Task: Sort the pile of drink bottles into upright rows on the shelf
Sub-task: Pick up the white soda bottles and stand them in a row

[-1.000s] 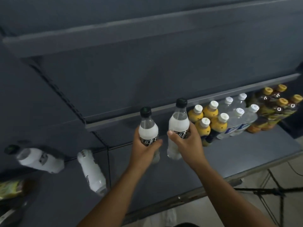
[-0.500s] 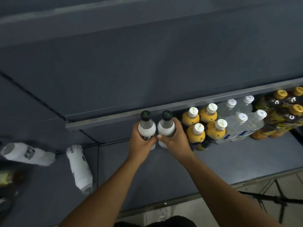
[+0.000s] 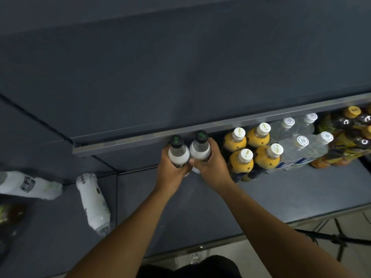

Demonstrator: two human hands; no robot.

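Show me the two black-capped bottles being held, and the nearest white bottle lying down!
Left black-capped bottle (image 3: pixel 178 155): head view, on its white shoulder below the cap.
Right black-capped bottle (image 3: pixel 200 151): head view, on its white shoulder below the cap.
Lying white bottle (image 3: pixel 93 199): head view, on the middle of its body.

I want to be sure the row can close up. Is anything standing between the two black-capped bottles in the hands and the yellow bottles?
Nothing loose shows there. Only the fingers of the right hand lie between its black-capped bottle and the yellow bottles. The gap behind them is dark.
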